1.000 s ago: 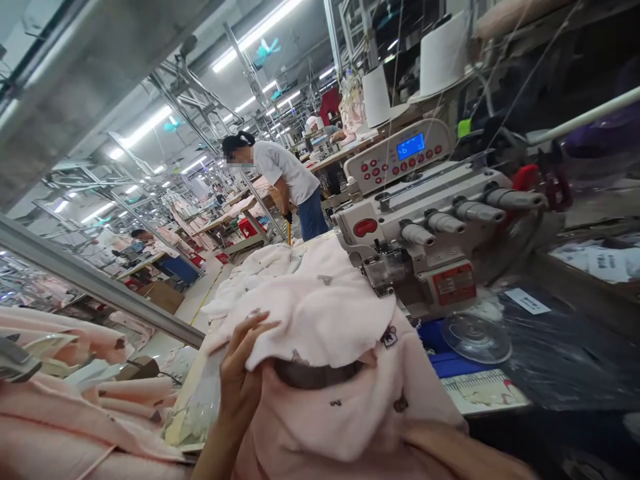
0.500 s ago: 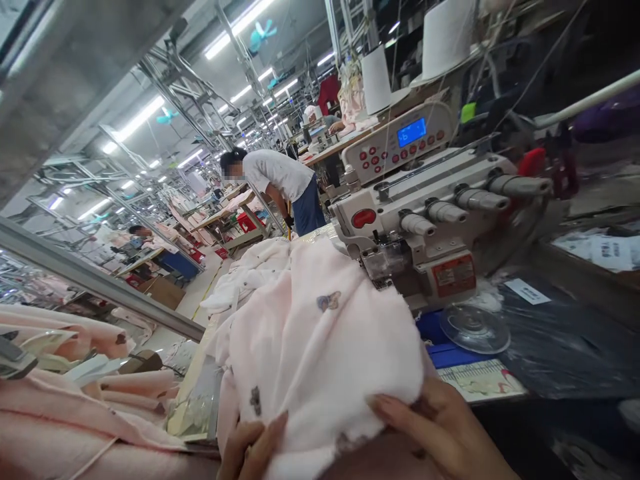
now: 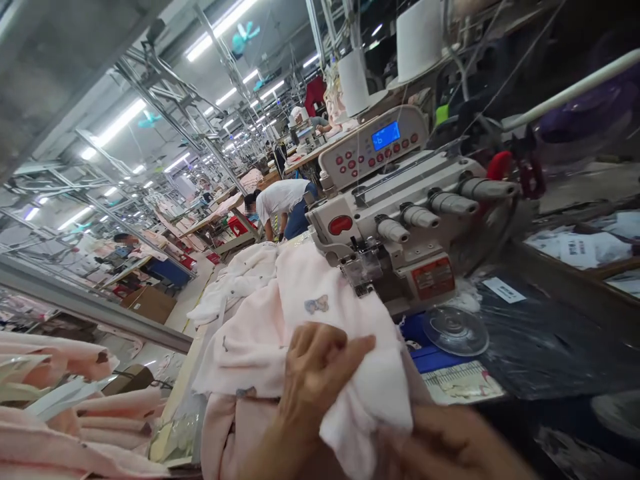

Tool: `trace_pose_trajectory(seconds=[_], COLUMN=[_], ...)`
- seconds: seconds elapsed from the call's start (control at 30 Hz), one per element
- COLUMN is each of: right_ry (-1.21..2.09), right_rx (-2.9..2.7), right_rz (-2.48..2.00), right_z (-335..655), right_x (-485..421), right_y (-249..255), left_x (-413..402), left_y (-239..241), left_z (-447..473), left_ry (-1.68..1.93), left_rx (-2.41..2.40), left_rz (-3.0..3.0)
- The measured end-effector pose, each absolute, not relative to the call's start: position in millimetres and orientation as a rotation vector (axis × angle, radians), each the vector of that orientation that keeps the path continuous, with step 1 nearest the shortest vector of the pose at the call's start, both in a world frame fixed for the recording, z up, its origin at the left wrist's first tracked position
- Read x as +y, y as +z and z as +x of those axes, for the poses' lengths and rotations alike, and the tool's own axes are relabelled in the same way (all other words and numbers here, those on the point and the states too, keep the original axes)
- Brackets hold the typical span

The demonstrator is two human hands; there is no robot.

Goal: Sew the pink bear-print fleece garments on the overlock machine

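Observation:
A pale pink fleece garment piece [image 3: 270,320] with small bear prints drapes over the sewing table, its upper part beside the needle area of an overlock sewing machine [image 3: 395,220]. My left hand [image 3: 315,373] is closed on the fleece, knuckles up, with thumb and forefinger pinched on a fold. Lower right, my right hand [image 3: 450,440] is blurred by motion, its fingertips closed at the lower hanging edge of the same piece. The fabric hides part of those fingertips.
More pink fabric [image 3: 60,433] hangs at the left beside a metal rail [image 3: 100,300]. A clear round dish [image 3: 456,331] and a dark plastic bag [image 3: 550,347] lie to the right. Thread cones [image 3: 420,40] stand above. A person [image 3: 283,203] bends over behind the table.
My left hand has moved up and right across the fleece, and the lower part is now gathered and folded. My right hand has shifted slightly down. The person behind has bent lower.

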State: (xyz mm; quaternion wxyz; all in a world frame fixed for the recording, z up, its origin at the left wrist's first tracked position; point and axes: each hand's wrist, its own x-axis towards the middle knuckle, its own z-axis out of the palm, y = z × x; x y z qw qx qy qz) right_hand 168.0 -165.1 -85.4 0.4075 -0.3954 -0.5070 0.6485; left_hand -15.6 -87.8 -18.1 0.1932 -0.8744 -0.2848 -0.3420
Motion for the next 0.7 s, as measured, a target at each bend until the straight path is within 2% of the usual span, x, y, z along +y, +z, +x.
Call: trace_pose_trajectory(seconds=[0.07, 0.1, 0.27, 0.53, 0.7], right_ry=[1.164, 1.121, 1.451, 1.377, 1.446], right_rx=[-1.224, -1.129, -1.121, -1.105, -1.134], right_rz=[-1.161, -1.184, -1.058, -0.956, -0.946], right_z=[189.4, 195.7, 189.6, 188.5, 187.8], right_x=[-142.1, -131.2, -115.3, -134.5, -143.7], right_y=[-80.0, -77.0, -66.4, -76.5, -79.7], left_x=[-83.6, -80.1, -61.6, -75.1, -86.8], left_y=[-11.1, -8.0, 9.8, 36.6, 39.0], left_z=[-20.3, -21.4, -11.0, 6.9, 17.8], left_ry=[-0.951, -0.926, -0.844, -0.7, -0.542], left_rx=[-0.759, -0.728, -0.638, -0.734, -0.768], left_rz=[-2.547, -2.625, -2.924, -2.977, -2.821])
